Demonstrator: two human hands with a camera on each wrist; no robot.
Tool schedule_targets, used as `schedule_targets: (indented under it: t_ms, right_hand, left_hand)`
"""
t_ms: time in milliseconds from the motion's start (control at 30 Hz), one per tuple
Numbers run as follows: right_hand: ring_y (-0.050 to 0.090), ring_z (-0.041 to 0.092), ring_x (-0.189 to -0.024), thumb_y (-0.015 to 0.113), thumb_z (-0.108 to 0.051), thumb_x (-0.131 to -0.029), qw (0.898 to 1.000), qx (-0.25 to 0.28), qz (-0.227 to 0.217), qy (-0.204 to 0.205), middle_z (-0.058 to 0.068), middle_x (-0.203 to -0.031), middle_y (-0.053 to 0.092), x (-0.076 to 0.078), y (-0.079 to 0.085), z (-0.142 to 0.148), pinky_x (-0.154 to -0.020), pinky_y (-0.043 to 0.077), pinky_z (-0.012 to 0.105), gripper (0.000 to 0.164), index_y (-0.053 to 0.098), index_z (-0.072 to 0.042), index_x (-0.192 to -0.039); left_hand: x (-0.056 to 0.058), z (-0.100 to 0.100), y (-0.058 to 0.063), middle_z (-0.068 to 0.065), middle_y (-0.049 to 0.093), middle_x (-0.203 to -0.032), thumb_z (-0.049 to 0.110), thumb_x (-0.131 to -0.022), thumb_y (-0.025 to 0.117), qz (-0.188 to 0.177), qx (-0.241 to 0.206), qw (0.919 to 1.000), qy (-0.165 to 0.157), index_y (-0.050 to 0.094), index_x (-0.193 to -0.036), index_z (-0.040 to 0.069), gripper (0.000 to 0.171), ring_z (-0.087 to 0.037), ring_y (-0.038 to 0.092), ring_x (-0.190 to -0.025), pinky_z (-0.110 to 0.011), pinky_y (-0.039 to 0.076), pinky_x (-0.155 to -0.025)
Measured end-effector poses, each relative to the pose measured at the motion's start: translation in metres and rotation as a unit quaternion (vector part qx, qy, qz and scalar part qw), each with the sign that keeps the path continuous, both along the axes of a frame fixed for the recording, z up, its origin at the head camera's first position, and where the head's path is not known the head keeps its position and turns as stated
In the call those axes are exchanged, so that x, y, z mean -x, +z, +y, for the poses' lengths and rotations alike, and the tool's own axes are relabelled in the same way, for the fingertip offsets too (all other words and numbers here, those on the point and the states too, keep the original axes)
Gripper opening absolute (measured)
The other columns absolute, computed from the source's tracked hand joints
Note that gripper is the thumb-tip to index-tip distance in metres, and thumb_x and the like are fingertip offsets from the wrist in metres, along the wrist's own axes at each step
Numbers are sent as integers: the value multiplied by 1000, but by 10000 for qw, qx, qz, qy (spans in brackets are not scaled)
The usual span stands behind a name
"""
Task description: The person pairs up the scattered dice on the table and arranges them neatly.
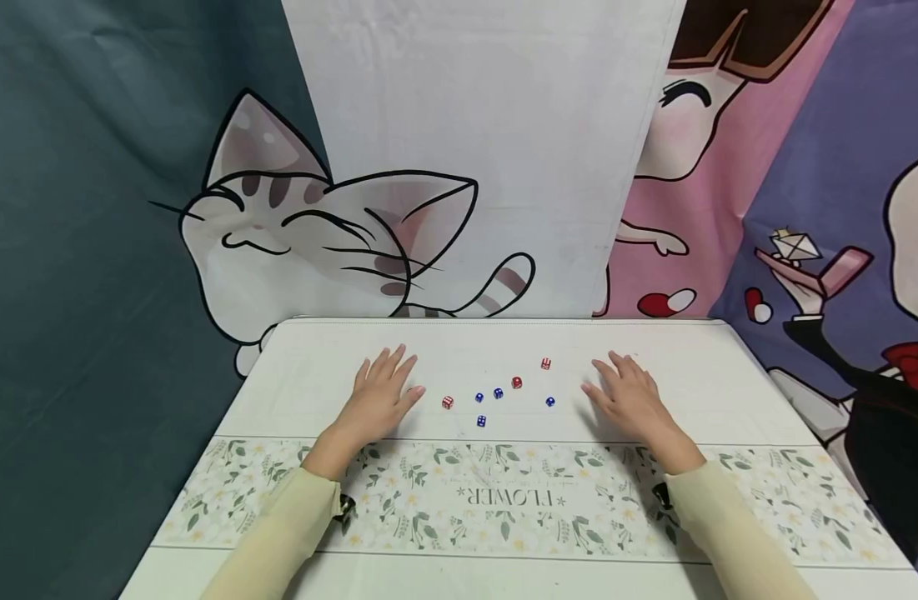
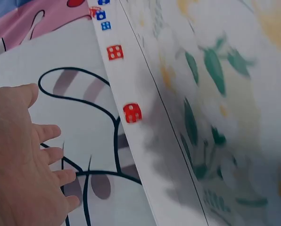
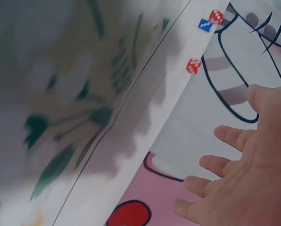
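Three red dice and several blue dice lie scattered on the white tabletop between the two hands. My left hand point(image 1: 378, 397), fingers spread, is held over the table to the left of the nearest red die point(image 1: 447, 402). To the right of a blue die point(image 1: 550, 402) and a red die point(image 1: 545, 363), my right hand point(image 1: 628, 398) hovers with its fingers apart. Neither hand touches a die. In the left wrist view another red die point(image 2: 115, 52) shows beyond the left fingers; the right wrist view has a blue die point(image 3: 205, 25) beside a red one.
A floral strip point(image 1: 504, 500) printed with "FLOWER" crosses the white table point(image 1: 338, 333) in front of the dice. Behind the table hangs a cloth backdrop point(image 1: 474, 100) with a cartoon cat and figures. Hand shadows fall on the tabletop.
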State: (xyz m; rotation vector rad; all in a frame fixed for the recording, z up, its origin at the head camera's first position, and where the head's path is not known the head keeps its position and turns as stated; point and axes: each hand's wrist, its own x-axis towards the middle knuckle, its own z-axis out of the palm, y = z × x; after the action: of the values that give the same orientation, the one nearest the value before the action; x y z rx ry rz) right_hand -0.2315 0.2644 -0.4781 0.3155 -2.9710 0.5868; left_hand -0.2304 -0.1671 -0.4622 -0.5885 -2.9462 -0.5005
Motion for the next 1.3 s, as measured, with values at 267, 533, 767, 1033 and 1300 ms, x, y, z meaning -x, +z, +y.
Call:
schedule_targets:
  t_ms: [267, 533, 767, 1033, 1300]
  right_hand:
    - [21, 54, -145, 57, -36, -103, 9995, -44, 198, 249, 31, -156, 31, 0, 0, -18, -113, 16, 70, 56, 47, -2, -147]
    - [26, 54, -143, 60, -33, -101, 9988, -13, 294, 379, 31, -154, 35, 0, -2, -32, -113, 19, 70, 54, 51, -2, -145]
    - [30, 54, -142, 64, -31, -100, 9982, -60, 413, 430, 31, -152, 38, 1, -3, -41, -112, 23, 69, 53, 53, -3, -143]
    - [31, 52, -142, 65, -30, -99, 9976, -22, 423, 551, 30, -151, 40, 2, -5, -50, -113, 23, 68, 52, 54, -3, -142]
    - [34, 51, -141, 65, -32, -99, 9969, -33, 438, 646, 29, -150, 42, 1, -7, -59, -113, 25, 66, 51, 57, -4, -141]
  left_hand:
    - [0, 19, 0, -17, 28, -164, 44, -106, 46, 274, -31, 9988, -400, 42, -153, 7, 60, -39, 23, -151, -64, 11, -119]
    - [-1, 33, -5, -16, 32, -162, 41, -107, 47, 298, 61, 9976, -629, 44, -152, 9, 55, -38, 26, -150, -62, 14, -119]
    - [-4, 42, -10, -15, 35, -161, 40, -106, 49, 252, 110, 9965, -783, 46, -151, 10, 54, -36, 28, -149, -62, 15, -119]
    - [-4, 50, -14, -13, 35, -161, 43, -105, 50, 65, 130, 9955, -942, 47, -150, 11, 55, -35, 29, -149, -60, 15, -120]
    - [-5, 57, -19, -10, 35, -162, 47, -105, 48, -139, 303, 9944, -1001, 48, -150, 12, 56, -32, 27, -150, -58, 13, -121]
